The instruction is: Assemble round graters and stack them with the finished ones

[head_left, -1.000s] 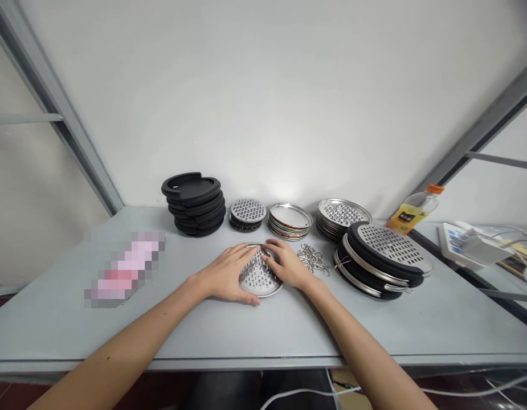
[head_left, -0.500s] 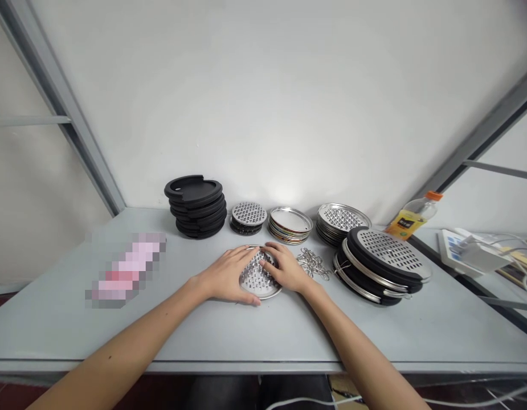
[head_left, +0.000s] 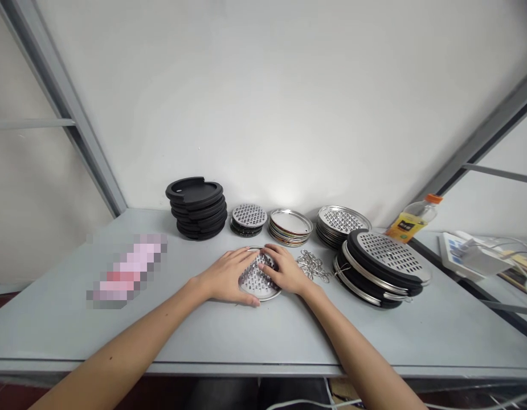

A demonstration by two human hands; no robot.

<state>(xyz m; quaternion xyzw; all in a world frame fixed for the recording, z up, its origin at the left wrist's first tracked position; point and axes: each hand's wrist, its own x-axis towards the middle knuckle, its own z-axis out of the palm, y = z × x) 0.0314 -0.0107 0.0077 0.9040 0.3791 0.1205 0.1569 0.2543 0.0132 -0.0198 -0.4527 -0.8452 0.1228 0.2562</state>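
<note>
A round metal grater disc [head_left: 258,280] lies on the table in front of me, its raised teeth facing up. My left hand [head_left: 228,277] curves around its left side, thumb at the front rim and fingertips at the back. On the right side, my right hand [head_left: 289,272] grips the rim, with its thumb over the toothed face. Both hands partly cover the disc. Just right of my right hand lies a loose pile of bent wire clips [head_left: 313,265].
Along the wall stand stacks of black rings [head_left: 197,208], small grater discs [head_left: 249,219], plain metal plates [head_left: 290,226] and larger grater discs [head_left: 343,221]. Assembled black-rimmed graters [head_left: 385,265] are piled at right, near a bottle [head_left: 411,219]. A blurred pink object [head_left: 129,270] lies left.
Both hands stay on the grater disc with almost the same hold; the right thumb has shifted slightly. The view has tilted a little.
</note>
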